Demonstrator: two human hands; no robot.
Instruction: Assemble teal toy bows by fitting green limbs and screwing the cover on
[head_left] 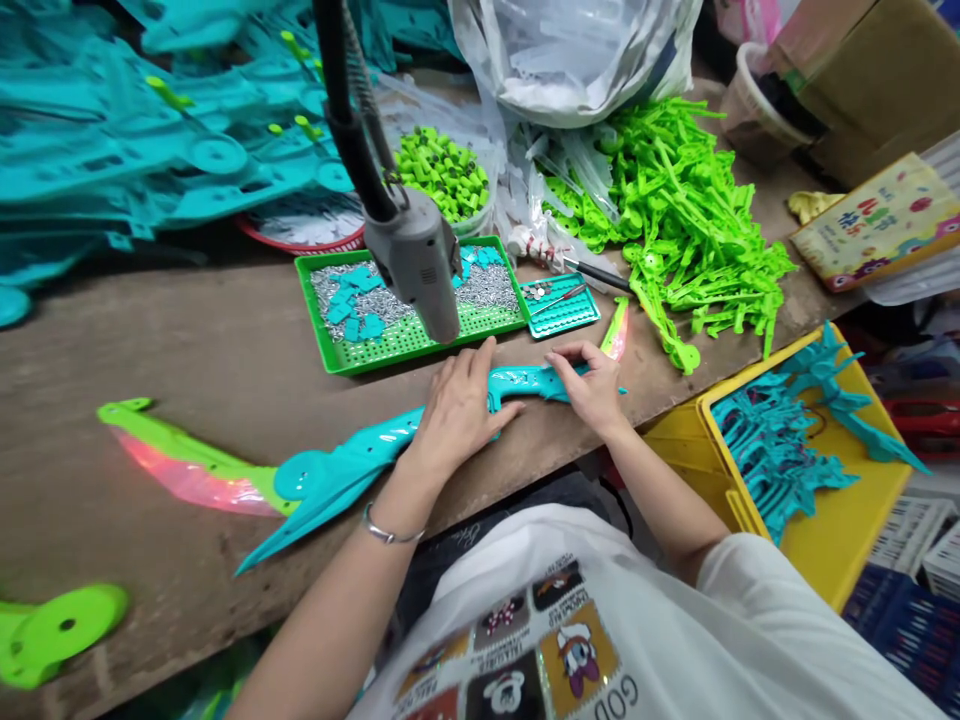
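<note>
Turquoise body [526, 381]: lime limbs [202, 453] seemingly joined, 8 and 3 o'clock; remainder unclear. I log left hand [459, 412] spread; right hand [592, 388], can't tell.

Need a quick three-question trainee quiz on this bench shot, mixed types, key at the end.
1. Multiple choice. The left hand lies across the:
A) green tray
B) teal part
C) red basket
2. True or false: the yellow bin stands on the person's left.
3. Fill in: the bracelet is on the ____ wrist.

Key
1: B
2: False; the yellow bin stands on the right.
3: left
</note>
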